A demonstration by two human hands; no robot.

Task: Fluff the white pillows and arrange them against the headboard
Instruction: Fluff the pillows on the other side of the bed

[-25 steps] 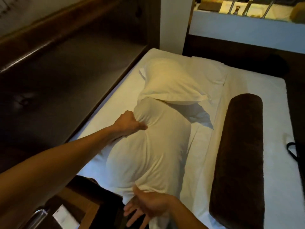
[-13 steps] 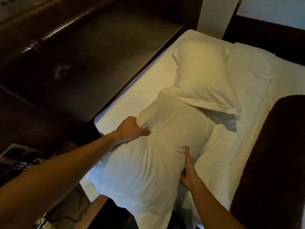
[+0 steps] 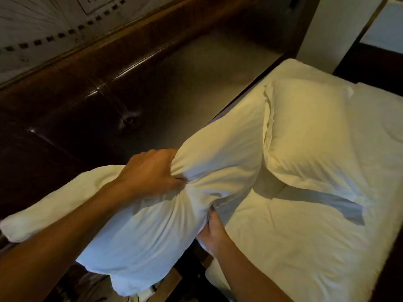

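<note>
I hold a white pillow [image 3: 157, 227] lifted off the bed, squeezed at its middle so it bulges at both ends. My left hand [image 3: 150, 173] is clenched on its upper edge. My right hand [image 3: 212, 234] grips its underside, fingers dug into the fabric. The pillow's far end touches a second white pillow [image 3: 309, 136], which lies flat on the white sheet [image 3: 305, 247] near the bed's far corner. The dark padded headboard [image 3: 113, 101] runs along the left, just beyond both pillows.
A wooden rail [image 3: 91, 51] tops the headboard, with a patterned wall above. A white wall column [image 3: 335, 25] stands past the bed's far corner. Dark wooden furniture [image 3: 168, 286] sits below the held pillow at the bed's near edge.
The pillow has been raised and swung toward the headboard, now pinched tighter at its middle. My right hand has slid under it. The view has shifted left, and the brown bolster is out of frame.
</note>
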